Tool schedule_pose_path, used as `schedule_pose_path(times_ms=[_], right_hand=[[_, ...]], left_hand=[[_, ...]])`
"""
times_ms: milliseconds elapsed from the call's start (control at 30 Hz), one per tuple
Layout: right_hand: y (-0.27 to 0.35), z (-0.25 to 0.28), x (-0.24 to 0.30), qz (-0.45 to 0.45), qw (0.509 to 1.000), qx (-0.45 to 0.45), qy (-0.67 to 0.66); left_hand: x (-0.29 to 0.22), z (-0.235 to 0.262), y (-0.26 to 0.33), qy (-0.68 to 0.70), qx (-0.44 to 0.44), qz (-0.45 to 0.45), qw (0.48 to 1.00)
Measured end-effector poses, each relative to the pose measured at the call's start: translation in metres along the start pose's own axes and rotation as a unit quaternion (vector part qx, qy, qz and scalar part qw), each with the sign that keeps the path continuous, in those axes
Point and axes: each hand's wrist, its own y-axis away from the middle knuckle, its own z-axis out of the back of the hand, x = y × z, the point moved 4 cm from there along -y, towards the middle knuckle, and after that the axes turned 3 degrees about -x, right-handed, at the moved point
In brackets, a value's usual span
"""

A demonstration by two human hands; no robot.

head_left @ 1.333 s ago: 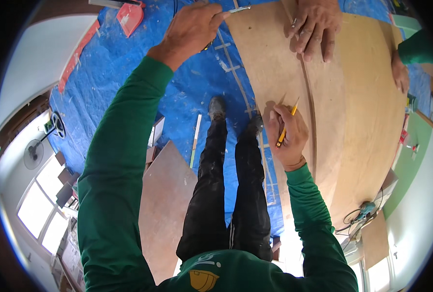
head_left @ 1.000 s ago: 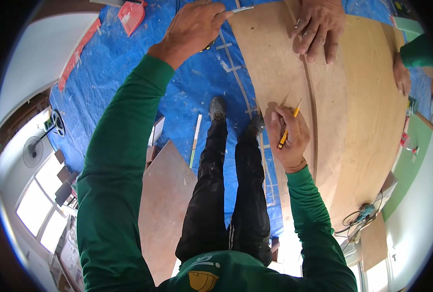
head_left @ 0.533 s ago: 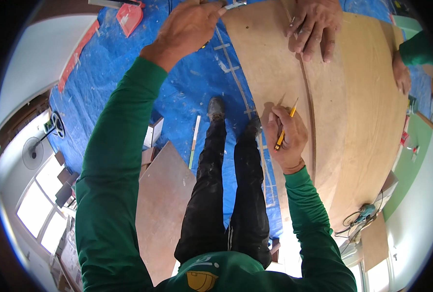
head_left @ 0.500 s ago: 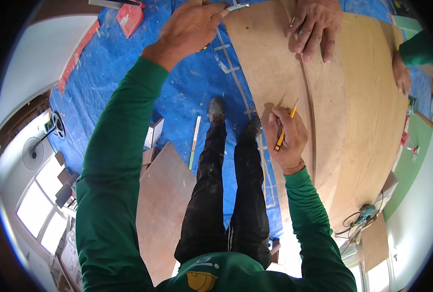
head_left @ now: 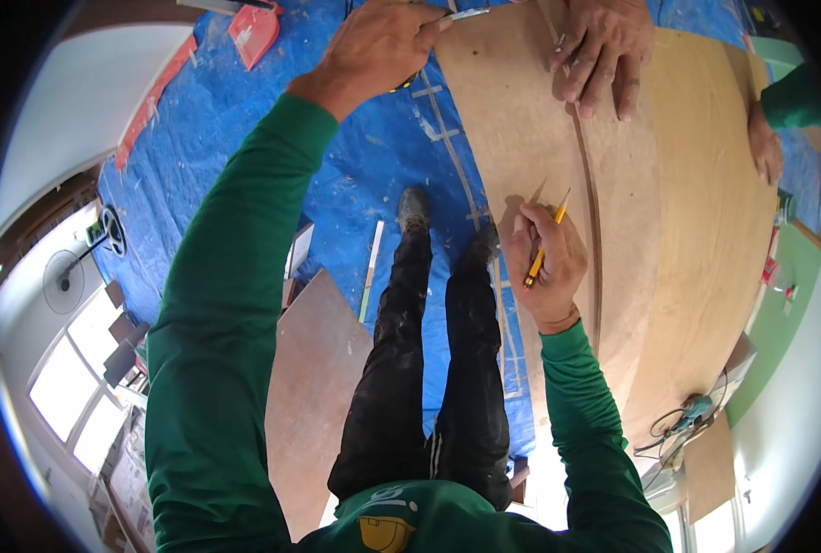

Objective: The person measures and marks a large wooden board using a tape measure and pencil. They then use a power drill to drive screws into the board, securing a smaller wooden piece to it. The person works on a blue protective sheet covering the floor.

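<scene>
My left hand (head_left: 380, 51) is closed at the far left corner of a plywood sheet (head_left: 512, 111). A yellow-and-black edge under its palm and a thin pale blade (head_left: 470, 14) over the sheet's edge look like a tape measure. In my right hand (head_left: 550, 263) is a yellow pencil (head_left: 549, 235), its tip pointing away from me. That hand rests on the plywood, left of a narrow wooden strip (head_left: 585, 175). A co-worker's hand (head_left: 604, 60) presses on the far end of the strip. Their other hand (head_left: 764, 146) lies at the sheet's right edge.
A blue tarp (head_left: 364, 166) with tape marks covers the floor. Left of my legs lie a brown board (head_left: 313, 378) and a thin stick (head_left: 372, 267). A red dustpan (head_left: 254, 37) is at the far left; a corded power tool (head_left: 696, 410) sits at the right.
My left hand has shifted slightly right, bringing the blade farther over the plywood edge. My right hand and the co-worker's hands stay almost where they were.
</scene>
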Motion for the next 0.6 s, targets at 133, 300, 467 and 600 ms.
schedule_pose_path(times_ms=[133,300,467,600], right_hand=[[0.003,0.000,-0.001,-0.004,1.000,0.001,0.001],[0.001,0.000,0.000,0.004,1.000,0.001,0.000],[-0.001,0.001,0.001,-0.001,1.000,-0.002,-0.013],[-0.001,0.000,0.001,0.002,1.000,-0.010,-0.012]], left_hand=[[-0.001,0.000,-0.001,0.003,0.001,-0.027,1.000],[0.004,-0.003,-0.001,0.013,0.014,-0.034,0.999],[0.010,-0.006,-0.002,0.022,0.010,-0.055,0.998],[0.016,-0.008,0.000,0.100,0.016,-0.040,0.994]])
